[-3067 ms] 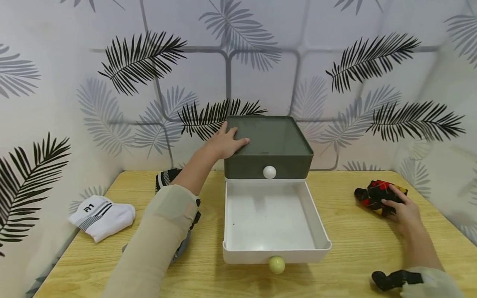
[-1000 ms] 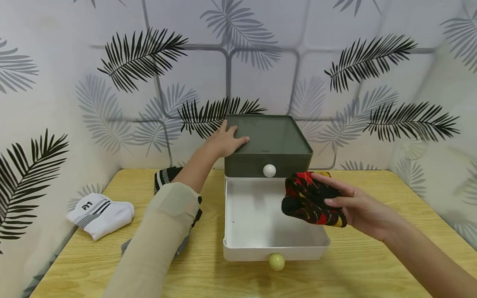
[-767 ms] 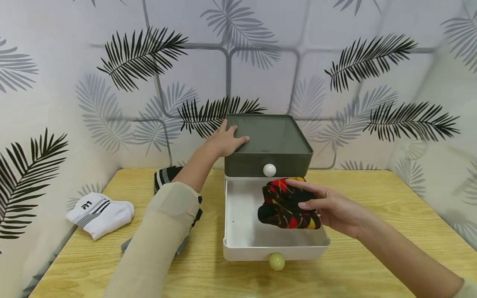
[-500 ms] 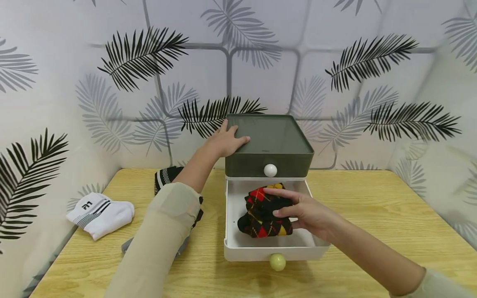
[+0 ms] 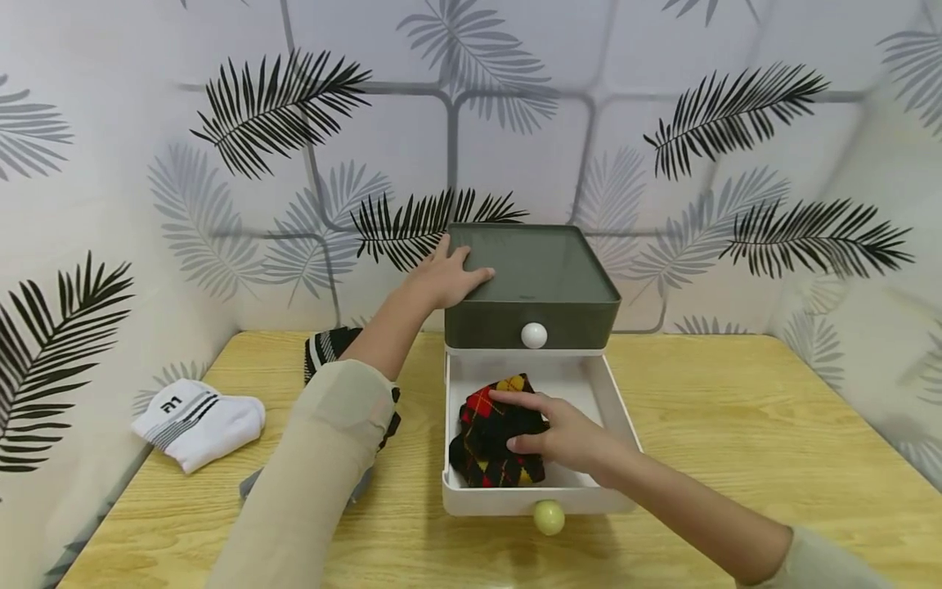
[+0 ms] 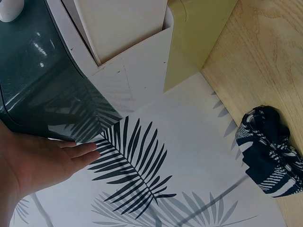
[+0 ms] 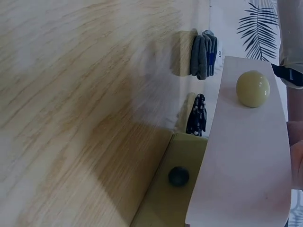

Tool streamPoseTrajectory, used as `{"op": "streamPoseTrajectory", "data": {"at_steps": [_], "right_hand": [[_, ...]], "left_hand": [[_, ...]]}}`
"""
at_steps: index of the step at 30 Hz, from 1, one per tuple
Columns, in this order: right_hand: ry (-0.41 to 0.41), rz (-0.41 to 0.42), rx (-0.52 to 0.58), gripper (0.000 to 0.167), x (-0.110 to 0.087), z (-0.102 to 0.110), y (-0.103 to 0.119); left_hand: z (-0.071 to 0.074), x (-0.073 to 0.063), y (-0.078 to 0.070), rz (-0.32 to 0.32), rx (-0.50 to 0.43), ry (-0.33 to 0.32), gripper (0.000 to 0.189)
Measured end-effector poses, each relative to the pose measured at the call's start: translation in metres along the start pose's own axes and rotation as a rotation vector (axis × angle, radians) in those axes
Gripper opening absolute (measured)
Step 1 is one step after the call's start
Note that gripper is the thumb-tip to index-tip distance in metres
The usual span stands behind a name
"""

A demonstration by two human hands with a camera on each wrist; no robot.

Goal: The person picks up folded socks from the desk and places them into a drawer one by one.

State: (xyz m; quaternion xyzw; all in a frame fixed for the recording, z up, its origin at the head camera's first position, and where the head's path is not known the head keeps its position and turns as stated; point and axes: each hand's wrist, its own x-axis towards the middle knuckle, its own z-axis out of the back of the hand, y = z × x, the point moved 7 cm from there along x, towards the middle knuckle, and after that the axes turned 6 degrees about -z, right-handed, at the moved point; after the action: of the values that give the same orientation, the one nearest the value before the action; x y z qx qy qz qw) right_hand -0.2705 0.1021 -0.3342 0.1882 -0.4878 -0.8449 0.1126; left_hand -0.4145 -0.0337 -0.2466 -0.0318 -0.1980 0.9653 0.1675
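My right hand point(image 5: 567, 433) holds a folded black, red and yellow argyle sock point(image 5: 491, 429) between thumb and fingers. The sock is down inside the pulled-out white drawer point(image 5: 508, 502), at its left side; some fingertips are hidden behind it. In the right wrist view, only a little of the hand point(image 7: 297, 158) shows past the drawer front with its pale yellow knob point(image 7: 253, 89). My left hand point(image 5: 439, 278) rests with fingers spread on the left edge of the dark green cabinet top point(image 5: 548, 262). The left wrist view shows this hand point(image 6: 42, 163) along that edge.
A white striped sock point(image 5: 213, 429) lies at the table's left. A black-and-white sock point(image 5: 327, 352) and a grey sock point(image 5: 250, 484) are partly covered by my left arm. Below the open drawer is an olive drawer with a dark knob point(image 7: 179, 176). Patterned walls enclose the table.
My right hand picked up the argyle sock from the table's right side, carried it left and lowered it into the white drawer. My left hand has stayed on the cabinet top.
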Motion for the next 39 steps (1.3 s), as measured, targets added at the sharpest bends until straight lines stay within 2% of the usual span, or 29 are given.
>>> {"op": "streamPoseTrajectory", "data": {"at_steps": [3, 6, 12, 13, 20, 26, 31, 35, 39], "right_hand": [[-0.039, 0.103, -0.314, 0.056, -0.001, -0.004, 0.01], [-0.031, 0.132, -0.444, 0.055, -0.004, -0.01, 0.014], [0.021, 0.068, -0.466, 0.06, -0.006, -0.017, 0.008], [0.025, 0.066, -0.463, 0.061, -0.006, -0.017, 0.007], [0.015, 0.154, -0.336, 0.072, -0.01, -0.009, 0.003], [-0.007, 0.133, -0.272, 0.081, -0.016, 0.007, 0.005], [-0.01, 0.18, -0.285, 0.066, -0.023, 0.034, 0.023], [-0.13, 0.236, -0.328, 0.042, -0.027, 0.076, 0.049], [-0.409, 0.278, -0.438, 0.029, -0.021, 0.128, 0.072]], "left_hand": [[0.0, 0.002, 0.002, 0.004, 0.001, -0.007, 0.069], [-0.003, 0.007, 0.005, 0.006, 0.003, -0.017, 0.072], [-0.003, 0.007, 0.004, 0.005, -0.001, -0.007, 0.072], [-0.002, 0.003, 0.002, 0.01, -0.003, 0.001, 0.069], [-0.001, 0.0, 0.001, 0.009, -0.001, -0.002, 0.069], [0.001, -0.002, -0.001, 0.008, -0.005, -0.005, 0.071], [0.0, 0.0, 0.0, 0.006, -0.01, -0.005, 0.068], [0.0, 0.0, 0.0, 0.002, -0.012, 0.005, 0.069], [0.001, 0.001, 0.0, -0.001, -0.016, 0.008, 0.069]]}}
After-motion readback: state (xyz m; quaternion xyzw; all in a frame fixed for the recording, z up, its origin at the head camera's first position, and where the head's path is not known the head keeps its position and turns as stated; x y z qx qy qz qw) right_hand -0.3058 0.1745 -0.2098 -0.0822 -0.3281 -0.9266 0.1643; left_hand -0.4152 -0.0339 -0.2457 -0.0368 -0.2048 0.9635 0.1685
